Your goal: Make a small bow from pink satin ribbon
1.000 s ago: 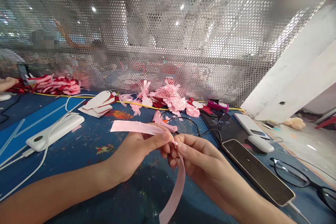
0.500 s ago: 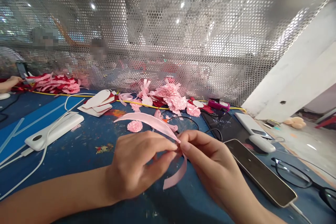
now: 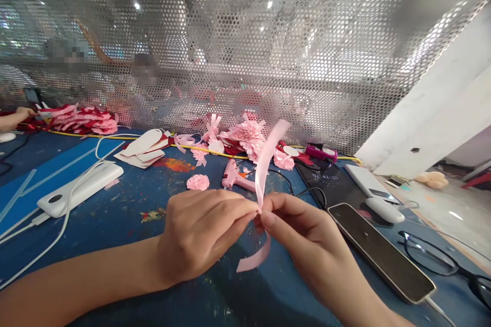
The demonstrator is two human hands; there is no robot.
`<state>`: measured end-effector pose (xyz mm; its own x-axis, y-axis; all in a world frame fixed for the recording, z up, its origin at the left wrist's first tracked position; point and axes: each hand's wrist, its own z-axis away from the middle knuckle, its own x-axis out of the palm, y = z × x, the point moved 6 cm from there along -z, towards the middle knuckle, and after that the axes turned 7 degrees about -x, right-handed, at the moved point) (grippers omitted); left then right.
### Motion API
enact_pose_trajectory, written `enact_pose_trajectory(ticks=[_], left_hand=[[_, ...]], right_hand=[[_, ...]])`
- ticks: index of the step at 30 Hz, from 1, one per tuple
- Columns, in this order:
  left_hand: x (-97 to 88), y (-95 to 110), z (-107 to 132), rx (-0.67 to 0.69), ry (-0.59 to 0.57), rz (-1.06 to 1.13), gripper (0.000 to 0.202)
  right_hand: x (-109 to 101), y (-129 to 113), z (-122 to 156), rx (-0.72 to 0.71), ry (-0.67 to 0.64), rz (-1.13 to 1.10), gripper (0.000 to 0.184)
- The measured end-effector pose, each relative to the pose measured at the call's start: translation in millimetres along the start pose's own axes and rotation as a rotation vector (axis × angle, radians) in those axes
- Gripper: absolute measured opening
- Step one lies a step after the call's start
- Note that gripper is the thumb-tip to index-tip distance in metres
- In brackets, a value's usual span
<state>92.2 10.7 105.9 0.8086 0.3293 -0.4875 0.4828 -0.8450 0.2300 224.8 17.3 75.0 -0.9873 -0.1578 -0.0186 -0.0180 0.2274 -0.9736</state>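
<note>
A pink satin ribbon (image 3: 267,161) is pinched between my two hands above the blue table. One end of it rises upward from my fingertips; the other curls down below them. My left hand (image 3: 209,235) is closed, its thumb and index fingertips on the ribbon's middle. Right beside it, the fingertips of my right hand (image 3: 297,235) grip the same spot, where the ribbon looks gathered. Behind my hands lie a pink glue gun (image 3: 238,179) and a small pink ribbon flower (image 3: 198,182).
Pink ribbon flowers (image 3: 245,135) and white cut-out pieces (image 3: 146,147) lie along the perforated metal screen (image 3: 238,51). At left is a white power strip (image 3: 82,189); at right, a phone (image 3: 383,250) and glasses (image 3: 429,253). Another person's hand (image 3: 17,118) shows at far left.
The ribbon's upper end has swung from pointing left to standing upright, uncovering the glue gun. My left fingers have drawn together at the pinch; my right hand stays nearly in place.
</note>
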Motion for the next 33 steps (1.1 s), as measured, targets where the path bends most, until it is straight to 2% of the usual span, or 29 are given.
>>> enact_pose_trajectory(ticks=[7, 10, 12, 15, 17, 20, 22, 24, 26, 28, 33], left_hand=[[0.3, 1.5, -1.5, 0.025, 0.002, -0.059, 0.007], [-0.3, 2.0, -4.0, -0.011, 0.004, -0.031, 0.009], [2.0, -4.5, -6.8, -0.15, -0.029, 0.09, 0.01], [17.6, -21.4, -6.4, -0.477, -0.199, 0.424, 0.013], [30.9, -27.0, -3.3, -0.624, -0.324, 0.687, 0.015], [40.0, -29.2, -1.5, -0.69, -0.378, 0.938, 0.015], [38.9, -30.9, -1.3, -0.696, -0.345, 0.909, 0.013], [30.9, -31.5, -2.8, -0.652, -0.251, 0.735, 0.012], [18.3, -28.1, -5.5, -0.551, -0.121, 0.503, 0.011], [7.8, -20.6, -7.6, -0.417, -0.019, 0.32, 0.012], [-0.5, -7.0, -8.7, -0.194, 0.048, 0.133, 0.013]], right_hand=[[0.6, -4.4, 0.8, -0.043, -0.05, 0.167, 0.017], [-1.4, -8.6, 1.2, -0.152, -0.056, 0.324, 0.013], [-3.2, -17.1, 2.9, -0.334, -0.029, 0.489, 0.008], [-3.2, -29.2, 6.4, -0.595, -0.006, 0.653, 0.007], [-3.5, -29.2, 2.8, -0.584, -0.052, 0.624, 0.007], [-1.6, -20.9, -6.3, -0.395, -0.19, 0.455, 0.014], [-2.8, -20.0, -8.8, -0.376, -0.184, 0.431, 0.014], [-7.2, -26.4, -6.9, -0.527, -0.056, 0.566, 0.007], [-7.8, -34.0, 1.4, -0.752, 0.079, 0.755, 0.006], [-4.2, -35.5, 9.9, -0.901, 0.126, 0.874, 0.014], [-1.3, -37.2, 23.6, -1.023, 0.215, 0.97, 0.025]])
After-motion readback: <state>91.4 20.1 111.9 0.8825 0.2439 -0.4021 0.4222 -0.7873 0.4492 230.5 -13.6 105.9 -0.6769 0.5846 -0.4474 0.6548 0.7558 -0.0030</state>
